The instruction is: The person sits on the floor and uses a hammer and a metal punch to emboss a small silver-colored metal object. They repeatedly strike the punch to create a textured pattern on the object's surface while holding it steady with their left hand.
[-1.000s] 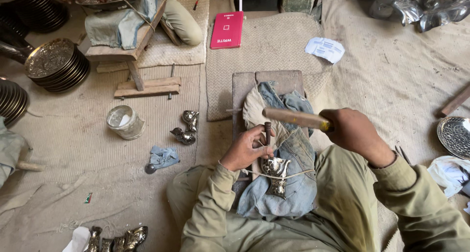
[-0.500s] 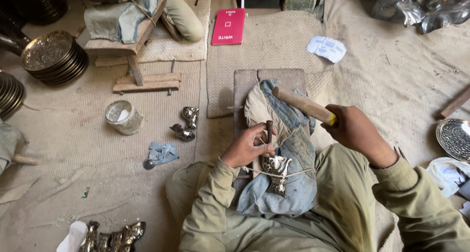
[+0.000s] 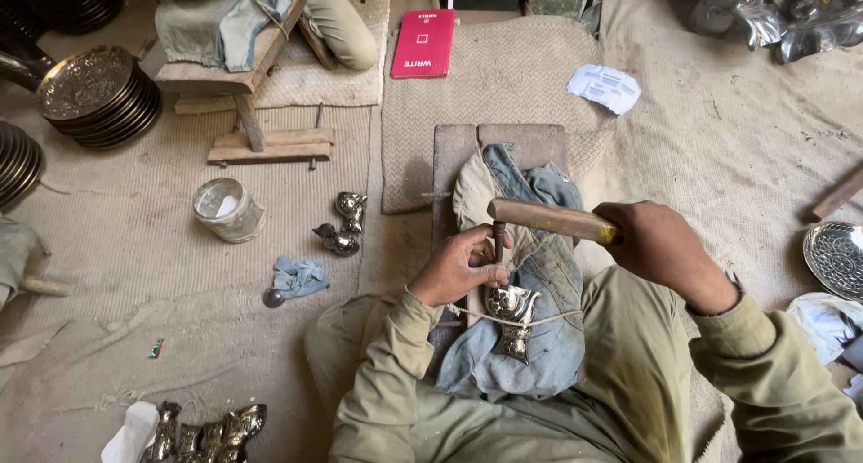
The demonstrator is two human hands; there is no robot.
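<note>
Centrally:
- wooden board [image 3: 454,153] carries a denim cushion [image 3: 539,283] with a small metal cup [image 3: 511,308] on it.
- right hand [image 3: 661,247] grips a wooden mallet [image 3: 548,218].
- left hand [image 3: 463,267] pinches an upright punch [image 3: 499,247] on the cup.
- red rectangular booklet [image 3: 423,42] lies beyond the board's far edge; a white paper slip [image 3: 604,87] lies off its far right corner.

Shiny embossed metal cup [image 3: 511,306] on faded denim cloth [image 3: 530,337]; matt wooden hammer [image 3: 548,218].

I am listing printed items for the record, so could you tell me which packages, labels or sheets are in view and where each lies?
Red booklet: flat red rectangle with small white print, on the woven mat at top centre.
Printed paper sheet: crumpled white sheet with faint bluish print, on the cloth floor to the booklet's right.
No screens or signs show.
</note>
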